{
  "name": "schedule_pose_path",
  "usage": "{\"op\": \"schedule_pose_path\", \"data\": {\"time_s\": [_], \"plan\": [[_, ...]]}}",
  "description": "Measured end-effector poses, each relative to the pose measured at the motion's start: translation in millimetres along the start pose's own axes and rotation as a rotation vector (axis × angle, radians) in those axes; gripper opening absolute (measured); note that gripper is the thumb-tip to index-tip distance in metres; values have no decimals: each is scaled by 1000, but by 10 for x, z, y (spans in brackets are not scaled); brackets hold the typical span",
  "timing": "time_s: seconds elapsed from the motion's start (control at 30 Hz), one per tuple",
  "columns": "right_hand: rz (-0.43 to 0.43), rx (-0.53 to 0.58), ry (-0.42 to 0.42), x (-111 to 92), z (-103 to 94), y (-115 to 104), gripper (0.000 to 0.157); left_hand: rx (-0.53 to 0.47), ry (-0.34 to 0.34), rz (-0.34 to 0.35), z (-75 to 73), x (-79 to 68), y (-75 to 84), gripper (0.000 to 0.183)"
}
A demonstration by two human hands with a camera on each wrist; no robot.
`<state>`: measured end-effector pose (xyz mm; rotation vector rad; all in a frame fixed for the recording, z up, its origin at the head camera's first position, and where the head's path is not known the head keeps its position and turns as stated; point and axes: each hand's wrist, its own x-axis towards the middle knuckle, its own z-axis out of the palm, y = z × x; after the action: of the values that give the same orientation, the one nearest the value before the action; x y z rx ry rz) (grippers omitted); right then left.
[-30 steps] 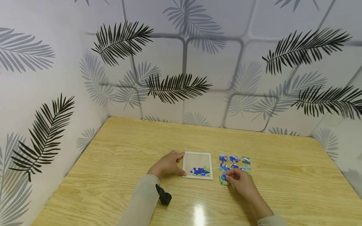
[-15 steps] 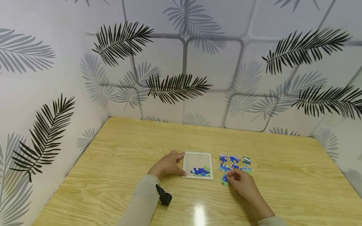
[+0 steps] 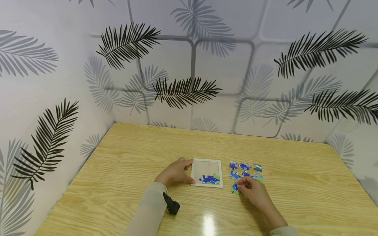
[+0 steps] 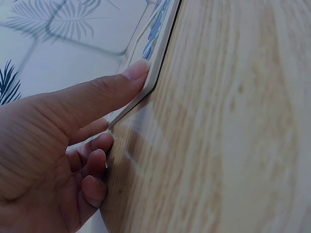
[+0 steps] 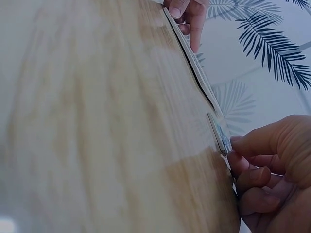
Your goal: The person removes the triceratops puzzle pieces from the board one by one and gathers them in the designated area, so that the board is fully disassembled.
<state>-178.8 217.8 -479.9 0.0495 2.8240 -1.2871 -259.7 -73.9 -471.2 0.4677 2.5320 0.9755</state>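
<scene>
A square puzzle tray [image 3: 205, 166] with a pale rim lies on the table, with a few joined dinosaur pieces [image 3: 210, 179] along its lower right. My left hand [image 3: 176, 170] holds the tray's left side, index finger at the far corner and thumb at the near one. In the left wrist view the thumb [image 4: 116, 87] presses on the rim. My right hand [image 3: 253, 191] pinches a green and blue puzzle piece [image 3: 235, 188] at its right edge. The right wrist view shows this piece [image 5: 218, 135] tilted up from the tabletop, beside the tray [image 5: 192, 60].
Several loose puzzle pieces [image 3: 243, 166] lie in rows right of the tray, some partly hidden by my right hand. The wooden table [image 3: 141, 147] ends at a leaf-patterned wall [image 3: 221, 72] behind and at the left. A black device [image 3: 171, 204] sits at my left wrist.
The pinched puzzle piece and my right hand have shifted slightly right, away from the tray, mostly in the first half second. My left hand and the tray stay in place.
</scene>
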Motion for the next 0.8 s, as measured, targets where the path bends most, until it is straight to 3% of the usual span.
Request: {"op": "schedule_pose_path", "data": {"time_s": [0.23,0.5,0.8], "plan": [[-7,7,-2,3,-19,-10,6,16,-3,8,-16,-14,15,92],[-80,-12,30,50,-19,-98,7,19,-6,-5,-28,-9,25,91],[-110,17,-31,165,214,-339,5,5,-8,-10,-23,-5,32,92]]}}
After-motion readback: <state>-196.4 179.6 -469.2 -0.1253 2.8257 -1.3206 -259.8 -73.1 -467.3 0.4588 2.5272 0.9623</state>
